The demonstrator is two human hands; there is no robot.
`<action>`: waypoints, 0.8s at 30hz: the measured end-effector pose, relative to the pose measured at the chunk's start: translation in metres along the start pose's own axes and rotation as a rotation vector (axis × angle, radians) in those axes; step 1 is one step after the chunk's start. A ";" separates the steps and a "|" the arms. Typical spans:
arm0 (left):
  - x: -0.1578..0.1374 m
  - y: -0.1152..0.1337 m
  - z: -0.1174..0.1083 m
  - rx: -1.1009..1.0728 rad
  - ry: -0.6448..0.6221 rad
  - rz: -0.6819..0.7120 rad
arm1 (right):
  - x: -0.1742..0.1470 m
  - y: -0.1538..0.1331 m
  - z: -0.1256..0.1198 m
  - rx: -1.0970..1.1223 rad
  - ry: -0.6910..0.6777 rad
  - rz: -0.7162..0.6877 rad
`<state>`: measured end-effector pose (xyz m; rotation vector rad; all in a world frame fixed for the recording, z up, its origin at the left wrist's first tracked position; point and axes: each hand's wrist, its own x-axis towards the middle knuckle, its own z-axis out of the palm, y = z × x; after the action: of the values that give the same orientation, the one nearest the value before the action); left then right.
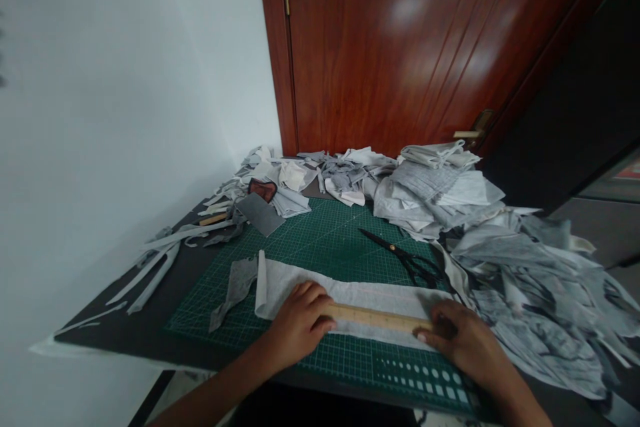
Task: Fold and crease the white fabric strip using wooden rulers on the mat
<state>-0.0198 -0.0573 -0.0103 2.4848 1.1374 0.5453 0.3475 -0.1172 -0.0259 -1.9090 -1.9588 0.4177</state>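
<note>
At the bottom centre of the frame, the left hand (pixel 299 323) presses palm-down, fingers spread, on the left end of a wooden ruler (pixel 377 317), holding nothing closed in its grasp. The right hand (pixel 463 340), lower right of centre, rests on the ruler's right end with its fingers curled over the edge; whether it pinches the ruler or only pins it down cannot be told. The ruler lies lengthwise along a strip of white fabric (pixel 345 297), which stretches across the lower middle of a green cutting mat (pixel 325 240). Just left of the strip lies a grey fabric scrap (pixel 235 287), touching its end. Beyond the strip, right of centre, black scissors (pixel 405 255) lie on the mat with blades closed. Heaps of grey and white fabric offcuts (pixel 500 247) crowd the right side and the far edge of the table. Behind them, in the upper middle, stands a reddish-brown wooden door (pixel 400 47), with a white wall (pixel 125 80) at the upper left.
</note>
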 end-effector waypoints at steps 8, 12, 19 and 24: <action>-0.033 -0.023 -0.016 -0.127 -0.093 0.024 | 0.001 0.010 0.010 -0.027 0.058 -0.049; -0.040 -0.037 -0.015 -0.093 0.022 -0.028 | 0.003 0.016 0.014 -0.009 0.111 -0.098; -0.039 -0.034 -0.016 -0.096 0.060 -0.050 | 0.004 0.019 0.019 -0.022 0.126 -0.100; -0.038 -0.034 -0.017 -0.142 0.052 -0.093 | 0.006 0.014 0.017 -0.035 0.122 -0.098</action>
<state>-0.0728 -0.0633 -0.0188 2.2973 1.1838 0.6442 0.3526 -0.1099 -0.0470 -1.8057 -1.9808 0.2355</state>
